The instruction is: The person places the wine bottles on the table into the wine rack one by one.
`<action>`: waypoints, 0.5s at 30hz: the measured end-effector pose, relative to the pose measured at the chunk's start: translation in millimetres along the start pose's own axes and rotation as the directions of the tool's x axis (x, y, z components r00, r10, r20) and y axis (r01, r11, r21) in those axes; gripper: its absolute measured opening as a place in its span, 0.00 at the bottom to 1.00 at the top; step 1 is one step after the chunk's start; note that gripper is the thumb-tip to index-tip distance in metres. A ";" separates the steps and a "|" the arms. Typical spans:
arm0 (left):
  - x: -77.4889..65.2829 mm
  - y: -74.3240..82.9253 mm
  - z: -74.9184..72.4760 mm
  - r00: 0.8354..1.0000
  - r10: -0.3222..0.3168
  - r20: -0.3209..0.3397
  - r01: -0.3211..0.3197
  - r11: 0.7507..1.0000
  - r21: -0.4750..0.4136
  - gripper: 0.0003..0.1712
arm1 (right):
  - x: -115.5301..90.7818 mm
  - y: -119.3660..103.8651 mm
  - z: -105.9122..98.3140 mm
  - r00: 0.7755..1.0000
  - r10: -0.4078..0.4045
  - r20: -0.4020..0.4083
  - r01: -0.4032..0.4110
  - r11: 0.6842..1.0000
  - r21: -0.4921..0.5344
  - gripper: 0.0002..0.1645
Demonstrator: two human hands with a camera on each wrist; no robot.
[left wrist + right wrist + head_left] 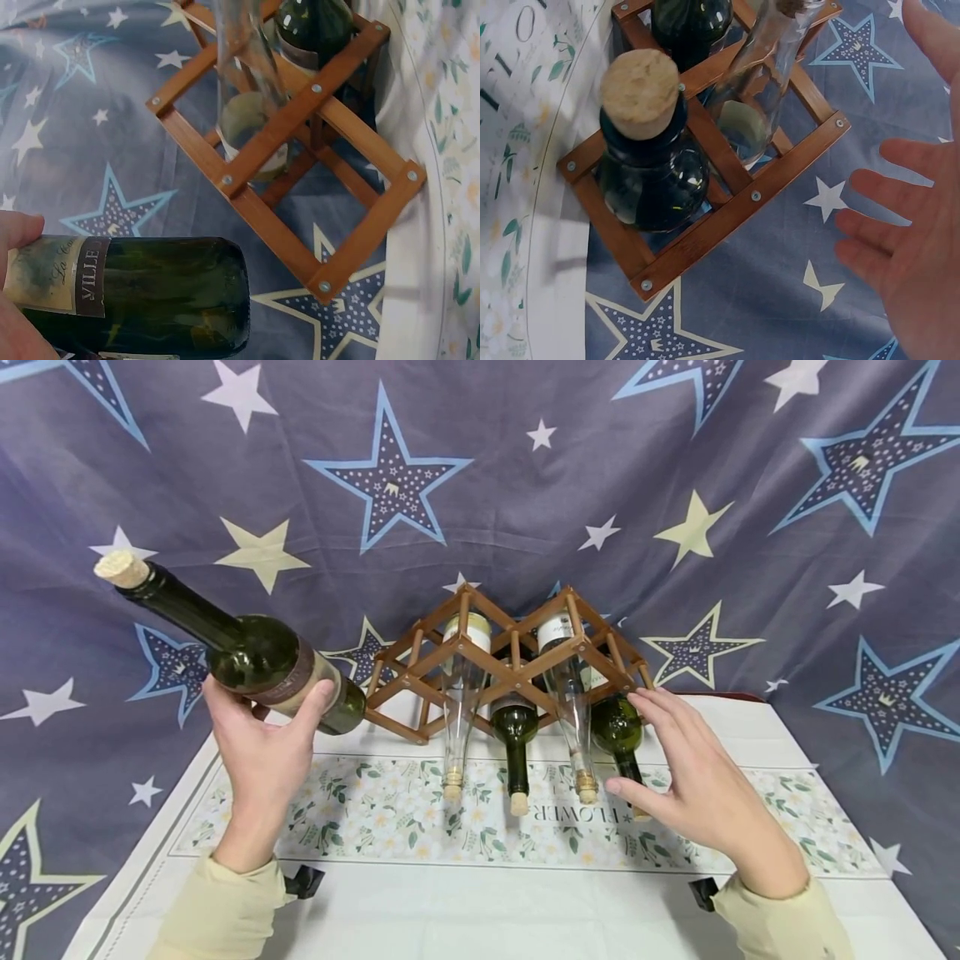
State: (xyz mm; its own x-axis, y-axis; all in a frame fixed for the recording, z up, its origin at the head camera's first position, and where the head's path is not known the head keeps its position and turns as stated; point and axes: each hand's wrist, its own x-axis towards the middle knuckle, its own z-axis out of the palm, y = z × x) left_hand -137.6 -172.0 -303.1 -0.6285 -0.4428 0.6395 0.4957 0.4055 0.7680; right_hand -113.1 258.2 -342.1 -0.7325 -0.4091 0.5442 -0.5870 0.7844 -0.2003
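Observation:
In the head view my left hand (262, 756) grips a dark green wine bottle (258, 656) round its labelled body. The bottle is tilted, its cork (122, 568) up to the left and its base near the left end of a wooden wine rack (517, 681). From the left wrist view, the bottle's base (210, 296) is apart from the rack's lower corner. My right hand (705, 785), fingers extended, is at the rack's right end beside a corked green bottle (618, 727). In the right wrist view its fingers (885, 195) hold nothing.
Two clear bottles (463, 710) and another green bottle (516, 731) lie in the rack, corked necks toward me. The rack stands on a white-covered table (480, 902) with a floral runner (360, 818). A star-patterned curtain (480, 468) hangs close behind.

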 end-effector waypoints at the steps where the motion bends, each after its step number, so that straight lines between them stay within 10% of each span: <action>1: -0.4 1.5 0.9 1.000 0.001 0.003 -0.001 1.000 -0.026 0.44 | 0.8 -0.5 -0.1 1.000 -0.002 -0.001 0.002 1.000 0.001 0.63; 9: -3.4 6.2 9.0 1.000 0.022 0.009 -0.020 0.977 -0.212 0.44 | 6.7 -4.7 0.8 1.000 -0.022 -0.009 0.022 1.000 0.006 0.63; 15: -5.4 10.5 16.1 0.997 0.072 0.006 -0.063 0.909 -0.413 0.45 | 11.7 -8.6 2.4 0.997 -0.064 -0.041 0.064 0.998 0.015 0.62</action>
State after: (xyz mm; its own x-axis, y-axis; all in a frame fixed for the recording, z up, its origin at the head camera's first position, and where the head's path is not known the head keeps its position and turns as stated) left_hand -138.7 -152.5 -299.1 -0.5946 -0.4081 0.6927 0.7376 0.0661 0.6720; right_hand -117.5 245.5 -335.9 -0.6790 -0.4389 0.5885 -0.6378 0.7497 -0.1767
